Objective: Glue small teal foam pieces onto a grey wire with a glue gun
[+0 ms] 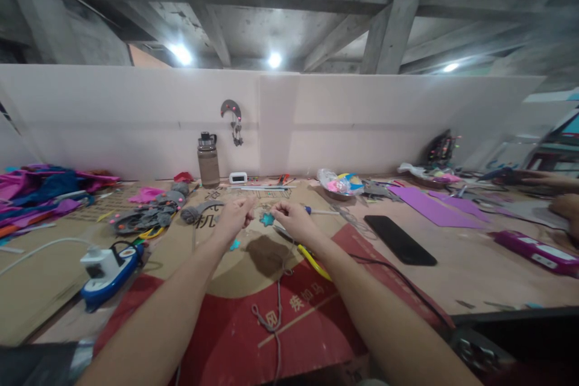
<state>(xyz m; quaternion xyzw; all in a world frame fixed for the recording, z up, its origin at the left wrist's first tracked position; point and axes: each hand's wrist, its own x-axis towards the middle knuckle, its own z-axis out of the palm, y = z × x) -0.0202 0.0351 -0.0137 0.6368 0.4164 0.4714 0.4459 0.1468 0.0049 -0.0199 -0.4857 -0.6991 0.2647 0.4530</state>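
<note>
My right hand (292, 220) is closed in a pinch at the edge of a small teal star (266, 219), holding it just above the cardboard sheet (217, 277). Left of the star, my left hand (237, 217) has its fingertips pressed together; anything between them is too small to make out. A second teal star (234, 245) lies below my left hand. Under my right wrist are yellow-handled scissors (314, 262), partly hidden by the arm. A grey cord (277, 301) with a loop runs down between my forearms. Beside my left hand rests a grey felt piece (199, 211).
At left sit a blue-and-white power strip (108, 277), grey felt pieces (154, 211) and coloured fabric (49, 193). A bottle (208, 160) stands by the white partition (362, 126). At right lie a black phone (400, 240) and purple sheets (434, 208); another person's hand (565, 208) shows.
</note>
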